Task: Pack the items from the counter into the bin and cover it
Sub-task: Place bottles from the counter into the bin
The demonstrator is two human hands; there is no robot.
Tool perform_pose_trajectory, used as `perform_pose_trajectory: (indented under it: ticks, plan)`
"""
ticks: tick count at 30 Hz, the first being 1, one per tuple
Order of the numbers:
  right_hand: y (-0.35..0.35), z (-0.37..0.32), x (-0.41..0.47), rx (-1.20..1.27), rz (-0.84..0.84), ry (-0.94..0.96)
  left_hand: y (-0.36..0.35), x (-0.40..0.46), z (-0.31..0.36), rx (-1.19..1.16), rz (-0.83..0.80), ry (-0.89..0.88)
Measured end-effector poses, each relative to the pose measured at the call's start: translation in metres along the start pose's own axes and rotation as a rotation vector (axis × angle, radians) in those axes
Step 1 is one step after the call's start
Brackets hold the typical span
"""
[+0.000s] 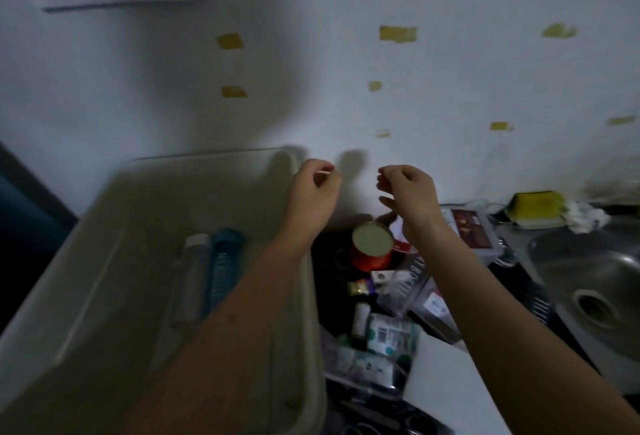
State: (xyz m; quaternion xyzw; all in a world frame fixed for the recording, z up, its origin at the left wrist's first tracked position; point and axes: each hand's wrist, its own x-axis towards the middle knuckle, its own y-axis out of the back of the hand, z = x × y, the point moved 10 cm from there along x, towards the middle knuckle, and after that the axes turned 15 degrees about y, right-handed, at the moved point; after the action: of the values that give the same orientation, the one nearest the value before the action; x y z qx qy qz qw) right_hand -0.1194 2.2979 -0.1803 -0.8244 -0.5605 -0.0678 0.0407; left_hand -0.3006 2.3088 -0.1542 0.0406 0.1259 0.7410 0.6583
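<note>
A large pale bin [104,233] stands at the left, with a clear bottle [194,275] and a blue bottle [221,268] lying inside. To its right, on the dark counter, lie a red can [372,245], a clear container with lettering [403,287], small jars [360,287], a wrapped packet [389,334] and boxes [467,230]. Both my hands are raised above the counter in front of the wall. My left hand [313,188] hangs over the bin's right rim, its fingers curled with nothing visible in them. My right hand [407,190] hovers above the red can, fingers loosely curled and apart, holding nothing.
A steel sink [588,282] lies at the right, with a yellow sponge [535,206] and crumpled white stuff behind it. The white wall carries several yellow tape scraps. A white sheet [446,382] lies at the counter's near side.
</note>
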Motion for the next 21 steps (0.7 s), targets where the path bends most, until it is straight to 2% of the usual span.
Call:
perform_pose_trajectory:
  ticks: [4,10,13,18,21]
  plan:
    - [0.068,0.034,0.010,-0.020,0.058,-0.062,-0.071,-0.004,0.000,0.077,-0.083,0.054]
    - [0.142,0.106,0.013,-0.075,0.056,-0.210,-0.162,-0.008,-0.041,0.252,-0.220,0.196]
    - [0.170,0.140,0.005,-0.087,0.041,-0.298,-0.192,-0.009,-0.074,0.362,-0.267,0.268]
    - [0.199,0.183,-0.009,-0.094,-0.001,-0.441,-0.227,-0.010,-0.139,0.375,-0.348,0.464]
    - [0.214,0.204,-0.012,-0.129,0.009,-0.487,-0.239,-0.003,-0.164,0.483,-0.390,0.487]
